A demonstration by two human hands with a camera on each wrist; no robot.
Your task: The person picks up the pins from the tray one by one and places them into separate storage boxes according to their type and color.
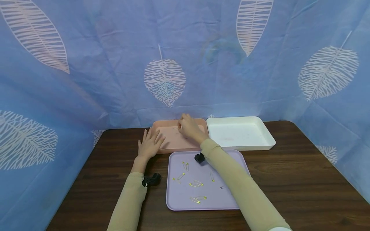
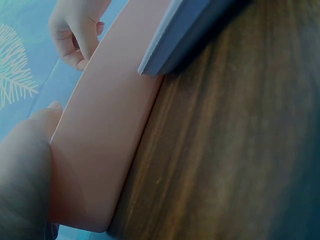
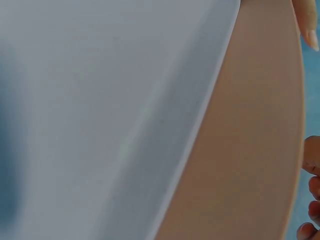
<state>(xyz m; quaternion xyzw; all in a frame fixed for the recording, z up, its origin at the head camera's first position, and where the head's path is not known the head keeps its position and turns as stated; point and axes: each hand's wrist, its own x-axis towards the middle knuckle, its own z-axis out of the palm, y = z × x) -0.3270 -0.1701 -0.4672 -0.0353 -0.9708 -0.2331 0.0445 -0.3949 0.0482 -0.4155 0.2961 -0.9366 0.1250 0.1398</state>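
My left hand (image 1: 150, 144) rests at the left end of the pink tray (image 1: 170, 148), fingers spread, its thumb near the rim in the left wrist view. Above that tray my right hand (image 1: 189, 128) bends down with curled fingers, pinching what looks like a thin safety pin (image 1: 175, 128); the fingertips are partly hidden. A small pale object (image 1: 186, 137) lies below it in the tray. Several safety pins with yellow heads (image 1: 198, 184) lie scattered on the lavender tray (image 1: 176, 205) nearer me, partly covered by the right forearm.
To the right of the pink tray stands a white tray (image 1: 240, 134) with raised walls. All the trays sit on a dark wooden table (image 1: 289, 179). A blue cloth with leaf prints (image 1: 202, 83) hangs behind the table.
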